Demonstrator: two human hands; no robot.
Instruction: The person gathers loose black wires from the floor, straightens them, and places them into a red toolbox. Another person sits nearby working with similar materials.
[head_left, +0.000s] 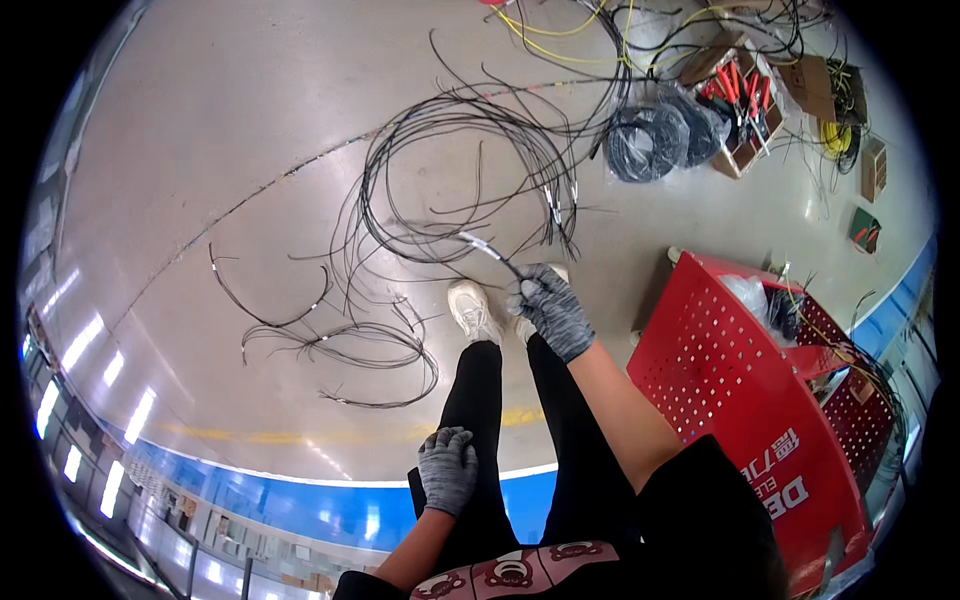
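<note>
My right hand [552, 308], in a grey knit glove, is closed on a black cable [508, 264]. A white label [482, 246] is wrapped on that cable just beyond my fingers. Under it on the floor lies a large loose coil of black cables [372, 185], some with white labels near their ends. My left hand [447, 471], also gloved in grey, hangs by my left thigh with its fingers curled in and nothing seen in them. A smaller bundle of thin dark cables [425, 360] and a short curved piece [236, 300] lie on the left.
A red perforated metal cart [700, 350] with bags and cables in it stands on the right. Wrapped black cable coils [645, 142] lie beside a box [738, 163] of red-handled pliers [735, 85]. Yellow and black cables [560, 55] spread across the far floor. My white shoes [472, 310] are near the large coil.
</note>
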